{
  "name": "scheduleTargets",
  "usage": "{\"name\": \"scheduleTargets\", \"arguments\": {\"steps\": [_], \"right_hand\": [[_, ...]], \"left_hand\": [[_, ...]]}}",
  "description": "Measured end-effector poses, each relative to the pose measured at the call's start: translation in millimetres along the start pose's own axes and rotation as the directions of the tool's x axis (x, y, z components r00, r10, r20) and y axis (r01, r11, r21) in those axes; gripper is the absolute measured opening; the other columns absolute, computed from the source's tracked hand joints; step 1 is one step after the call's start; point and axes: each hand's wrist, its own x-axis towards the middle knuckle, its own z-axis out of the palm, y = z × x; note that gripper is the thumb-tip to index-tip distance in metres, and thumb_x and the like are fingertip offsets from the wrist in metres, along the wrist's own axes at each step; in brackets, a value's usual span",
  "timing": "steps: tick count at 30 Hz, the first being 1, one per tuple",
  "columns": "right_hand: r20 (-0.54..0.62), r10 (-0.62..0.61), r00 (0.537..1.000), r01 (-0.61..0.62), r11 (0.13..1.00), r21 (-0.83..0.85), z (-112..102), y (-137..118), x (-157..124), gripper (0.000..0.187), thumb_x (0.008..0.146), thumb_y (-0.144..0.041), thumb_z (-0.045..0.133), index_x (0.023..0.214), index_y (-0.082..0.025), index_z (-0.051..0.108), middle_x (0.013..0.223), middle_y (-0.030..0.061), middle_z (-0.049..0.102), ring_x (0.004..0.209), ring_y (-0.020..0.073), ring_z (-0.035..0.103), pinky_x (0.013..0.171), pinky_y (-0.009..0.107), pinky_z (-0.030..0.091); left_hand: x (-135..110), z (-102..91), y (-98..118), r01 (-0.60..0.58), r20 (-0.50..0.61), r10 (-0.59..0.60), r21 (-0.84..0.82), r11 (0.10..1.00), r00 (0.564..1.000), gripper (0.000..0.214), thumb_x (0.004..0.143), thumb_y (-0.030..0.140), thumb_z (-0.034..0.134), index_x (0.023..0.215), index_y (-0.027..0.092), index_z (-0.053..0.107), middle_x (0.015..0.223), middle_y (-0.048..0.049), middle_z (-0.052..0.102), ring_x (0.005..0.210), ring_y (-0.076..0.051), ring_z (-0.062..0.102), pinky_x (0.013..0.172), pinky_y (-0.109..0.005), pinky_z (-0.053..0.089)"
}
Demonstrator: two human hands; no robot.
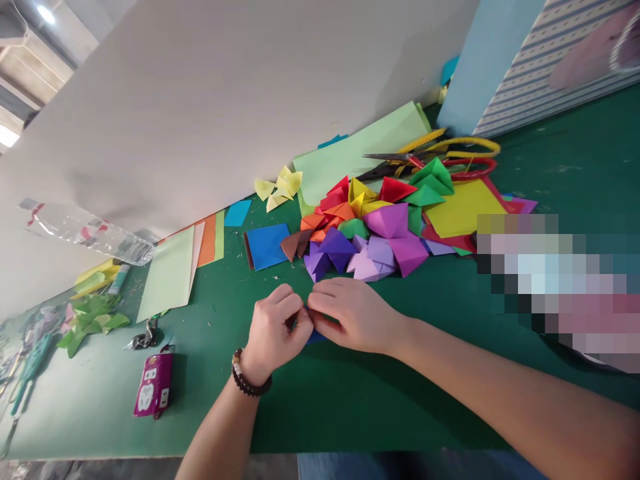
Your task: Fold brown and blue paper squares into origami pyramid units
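Observation:
Close together over the green table, my left hand [275, 327] and my right hand [357, 313] pinch a small piece of blue paper [316, 338]. Most of that paper is hidden by my fingers; only a blue edge shows below them. Just beyond my hands lies a heap of folded paper pieces in purple [330, 250], lilac [373, 257], orange [327, 219], red, yellow and green. A stack of blue paper squares [269, 247] sits behind my left hand, with a brown folded piece [296, 245] beside it.
Scissors [430, 157] with yellow and red handles rest on pale green paper [360, 143] at the back. Yellow squares [465, 208] lie to the right. At left are paper sheets [167, 273], a plastic bottle [90, 230], a magenta pouch [154, 383] and green folded pieces [93, 320].

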Motion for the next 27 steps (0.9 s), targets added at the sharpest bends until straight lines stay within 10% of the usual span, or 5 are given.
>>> {"name": "scheduleTargets", "arguments": {"steps": [3, 6, 12, 19, 27], "right_hand": [[-0.029, 0.279, 0.960, -0.245, 0.884, 0.397, -5.2, 0.5, 4.3, 0.019, 0.094, -0.032, 0.047, 0.087, -0.019, 0.060, 0.078, 0.0028, 0.062, 0.070, 0.0139, 0.054, 0.062, 0.027, 0.041], [0.173, 0.508, 0.844, -0.473, 0.553, 0.686, -9.1, 4.2, 8.6, 0.031, 0.094, -0.044, 0.047, 0.108, -0.021, 0.061, 0.097, 0.0055, 0.068, 0.081, 0.0154, 0.061, 0.066, 0.027, 0.047], [0.600, 0.334, 0.727, -0.656, 0.079, 0.751, -10.6, 2.8, 10.7, 0.050, 0.080, -0.051, 0.067, 0.118, -0.020, 0.060, 0.101, 0.0066, 0.068, 0.079, 0.0186, 0.069, 0.066, 0.031, 0.051], [0.371, 0.541, 0.755, -0.525, 0.159, 0.836, -6.4, 7.6, 13.5, 0.048, 0.067, -0.034, 0.079, 0.110, -0.021, 0.064, 0.101, 0.0044, 0.068, 0.081, 0.0149, 0.064, 0.067, 0.028, 0.051], [0.040, 0.596, 0.802, -0.475, 0.595, 0.648, -2.3, 13.8, 8.6, 0.047, 0.070, -0.035, 0.076, 0.114, -0.025, 0.064, 0.097, 0.0030, 0.067, 0.079, 0.0167, 0.062, 0.072, 0.033, 0.053]], "left_hand": [[-0.4, -5.1, -5.6, -0.057, -0.199, 0.058, 0.010, 0.998, 0.978, 0.019, 0.087, 0.010, 0.046, 0.070, 0.019, 0.049, 0.072, -0.0001, 0.049, 0.065, -0.011, 0.049, 0.057, -0.023, 0.041], [-1.2, -8.9, -13.0, -0.173, -0.282, 0.163, -0.009, 0.985, 0.945, 0.015, 0.091, 0.011, 0.046, 0.088, 0.019, 0.058, 0.087, -0.0038, 0.057, 0.078, -0.013, 0.057, 0.067, -0.026, 0.050], [-3.6, -5.6, -22.8, -0.259, -0.286, 0.250, 0.007, 0.966, 0.925, 0.021, 0.093, 0.013, 0.048, 0.104, 0.023, 0.063, 0.108, -0.0063, 0.056, 0.091, -0.015, 0.059, 0.077, -0.031, 0.054], [-0.6, 3.4, -17.5, 0.065, -0.320, -0.168, -0.309, 0.949, 0.932, 0.016, 0.093, 0.027, 0.056, 0.106, 0.022, 0.062, 0.100, -0.0056, 0.059, 0.089, -0.016, 0.059, 0.076, -0.028, 0.052], [2.2, 11.0, -9.3, 0.378, 0.090, -0.593, -0.844, 0.381, 0.800, 0.028, 0.077, 0.042, 0.074, 0.073, 0.016, 0.064, 0.059, 0.0041, 0.046, 0.051, -0.006, 0.040, 0.046, -0.017, 0.034]]}}
